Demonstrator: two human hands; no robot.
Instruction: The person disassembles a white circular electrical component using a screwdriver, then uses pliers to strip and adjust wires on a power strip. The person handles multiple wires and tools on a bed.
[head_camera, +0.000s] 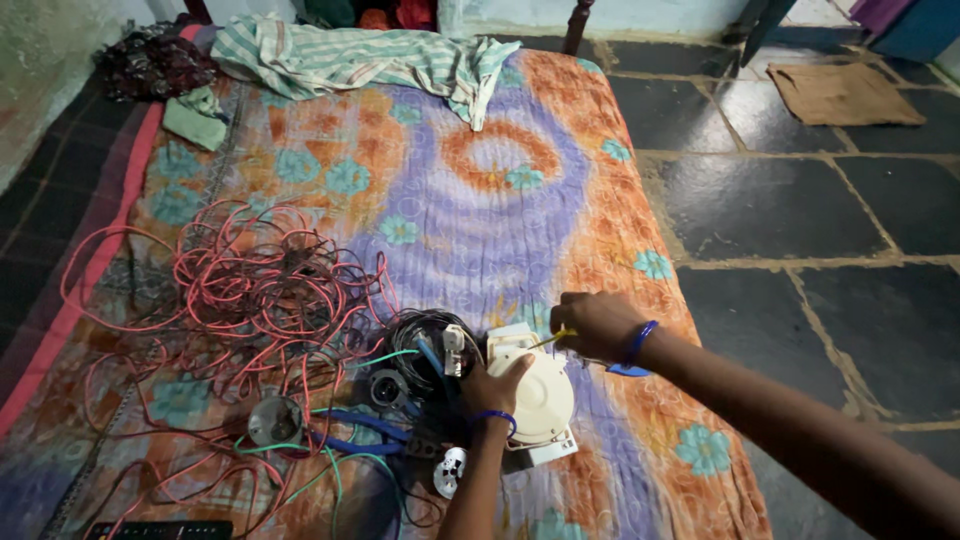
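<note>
A person's two bare hands work over a round white plastic fitting (535, 395) that lies on a patterned orange and purple bedspread (500, 200), near the lower middle of the view. The left hand (493, 388), a blue band at its wrist, is pressed against the fitting's rim at about nine o'clock, fingers curled around the edge and steadying it. The right hand (595, 325), also wearing a blue band, sits at about one o'clock from the fitting, its fingers pinched together on a thin yellow-handled tool (555, 337) whose tip points down toward the fitting's top edge. At nine o'clock from the hands spreads a large tangle of pink wire (240, 290), loosely heaped across the cloth, with a smaller coil of black wire (425, 335) just beside the left hand. Blue-handled pliers (365, 432) and a round metal holder (274, 420) lie among the wires at about eight o'clock. At twelve o'clock, well apart, a striped green and white cloth (370, 55) is crumpled at the far end of the bed. Dark stone floor tiles (800, 200) fill the three o'clock side.
</note>
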